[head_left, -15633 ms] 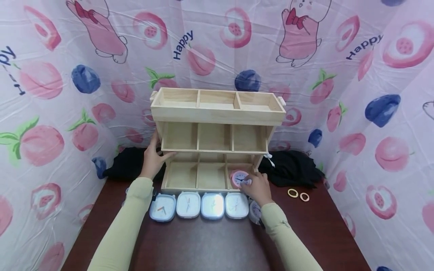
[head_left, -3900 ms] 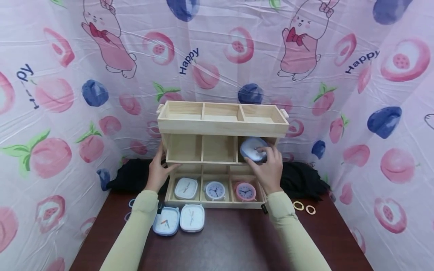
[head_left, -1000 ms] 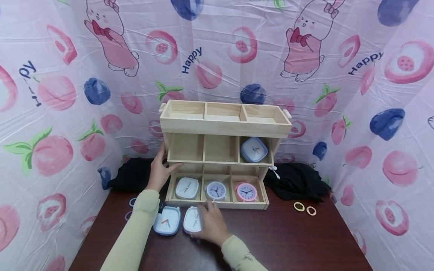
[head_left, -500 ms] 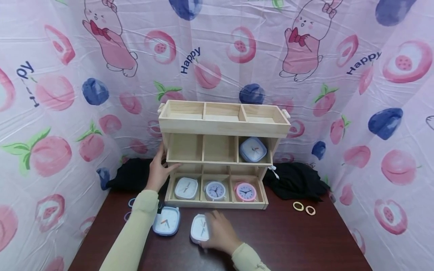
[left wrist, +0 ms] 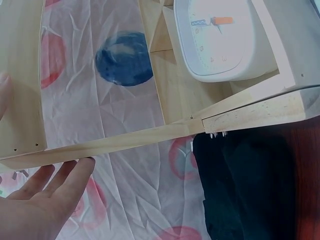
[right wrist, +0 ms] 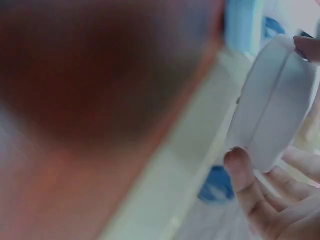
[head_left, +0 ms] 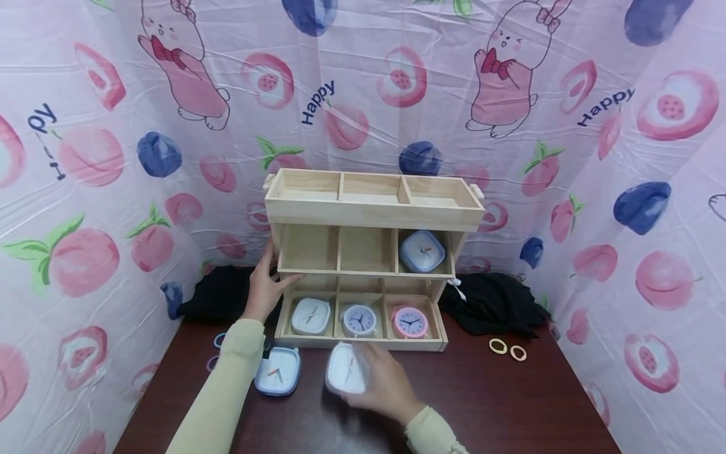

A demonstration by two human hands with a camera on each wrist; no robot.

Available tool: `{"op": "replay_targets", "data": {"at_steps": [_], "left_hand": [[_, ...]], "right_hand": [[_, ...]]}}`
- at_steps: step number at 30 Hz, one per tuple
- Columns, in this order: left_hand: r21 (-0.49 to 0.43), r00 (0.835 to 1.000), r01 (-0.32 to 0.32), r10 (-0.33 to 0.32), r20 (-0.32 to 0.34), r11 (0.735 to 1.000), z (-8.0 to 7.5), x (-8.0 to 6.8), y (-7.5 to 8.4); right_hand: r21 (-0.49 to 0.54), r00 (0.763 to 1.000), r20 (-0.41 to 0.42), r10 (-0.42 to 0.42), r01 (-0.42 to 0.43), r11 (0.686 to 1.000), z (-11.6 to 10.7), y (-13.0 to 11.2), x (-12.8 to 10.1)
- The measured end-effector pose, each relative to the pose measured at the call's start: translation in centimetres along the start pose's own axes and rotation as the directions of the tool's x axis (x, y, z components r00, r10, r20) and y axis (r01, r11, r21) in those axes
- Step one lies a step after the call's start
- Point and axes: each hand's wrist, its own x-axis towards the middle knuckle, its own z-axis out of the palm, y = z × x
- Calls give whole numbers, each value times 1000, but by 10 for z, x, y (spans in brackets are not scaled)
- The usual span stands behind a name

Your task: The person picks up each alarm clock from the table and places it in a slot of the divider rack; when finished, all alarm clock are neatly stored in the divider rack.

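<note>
My right hand (head_left: 387, 386) grips a white square alarm clock (head_left: 343, 368) by its edges, in front of the rack. In the right wrist view the thumb and fingers span the clock's sides (right wrist: 275, 100). My left hand (head_left: 263, 287) holds the left side of a tiered wooden rack (head_left: 371, 214), its thumb by the middle tray and fingertips against the side bar. The bottom tray bears a white square clock (head_left: 311, 316), a round pale clock (head_left: 360, 320) and a round pink clock (head_left: 410, 322). A blue clock (head_left: 422, 251) leans in the middle tray's right compartment.
A blue-rimmed square clock (head_left: 278, 372) lies on the dark table (head_left: 499, 403) beside the left sleeve. Black cloth (head_left: 493, 306) is heaped on both sides of the rack. Two small rings (head_left: 498, 346) lie at the right. Patterned curtain (head_left: 363, 82) encloses the back and sides.
Over these frames the bottom tray gains two more clocks and the middle tray a blue one. Lately my right hand takes the white clock from the table and lifts it rightward. The left hand stays put.
</note>
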Motion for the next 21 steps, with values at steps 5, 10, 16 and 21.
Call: {"op": "replay_targets", "data": {"at_steps": [5,10,16,21], "left_hand": [[1,1000,3,-3,2,1000,0,0,0],[1,1000,4,-4,4,1000,-1,0,-1],[-4,1000,0,0,2,1000,-1,1,-1],[-5,1000,-12,12,-2,1000,0,1,-3]], "right_hand": [[70,978,-199,-69,84,994,-34,-4,28],[87,918,-391,-65,107,990,-57,-2,58],[170,876,-481,38,50,984,-73,3,90],[168,861,-505,55,36,985,-83,6,119]]}}
